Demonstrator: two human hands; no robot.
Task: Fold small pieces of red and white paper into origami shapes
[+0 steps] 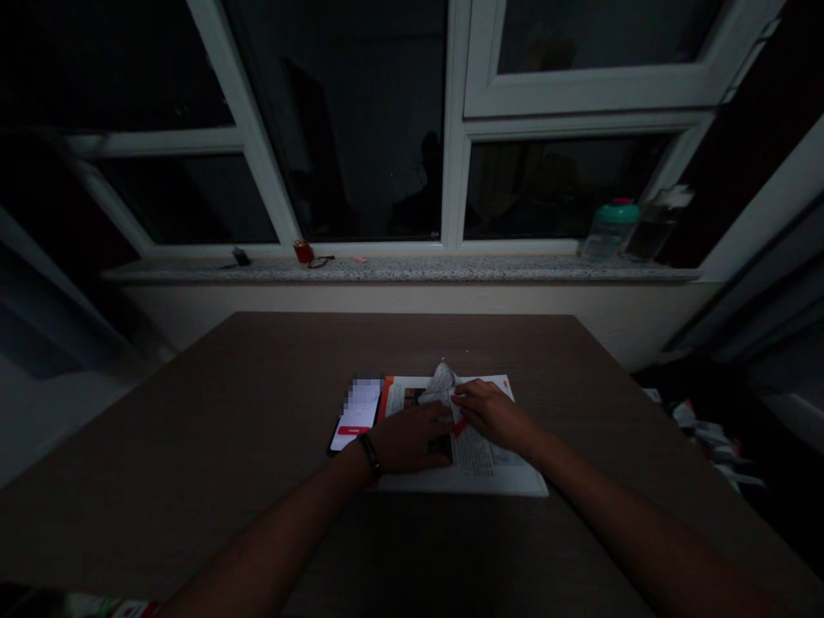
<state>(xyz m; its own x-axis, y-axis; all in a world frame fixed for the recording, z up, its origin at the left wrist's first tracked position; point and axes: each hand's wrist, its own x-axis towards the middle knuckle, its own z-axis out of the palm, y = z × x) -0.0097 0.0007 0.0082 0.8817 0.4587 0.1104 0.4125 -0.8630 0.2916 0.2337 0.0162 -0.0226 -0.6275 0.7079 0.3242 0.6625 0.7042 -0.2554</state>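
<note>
A folded piece of thin paper (440, 382), whitish-grey with a red part, stands up a little from a printed sheet (476, 463) on the table. My right hand (499, 418) is closed on the right side of the folded paper, fingertips pressed together on it. My left hand (408, 438), with a black band at its wrist, lies palm down over the printed sheet. Its fingers are stretched and apart, and their tips touch the lower left of the folded paper. The left hand covers part of the printed sheet's text and pictures.
A phone (357, 416) with a lit screen lies left of the sheet on the brown table (212, 429). Beyond the table, the stone windowsill (412, 269) bears a small red jar (302, 251), a dark small bottle (240, 256) and a teal-lidded jug (610, 230).
</note>
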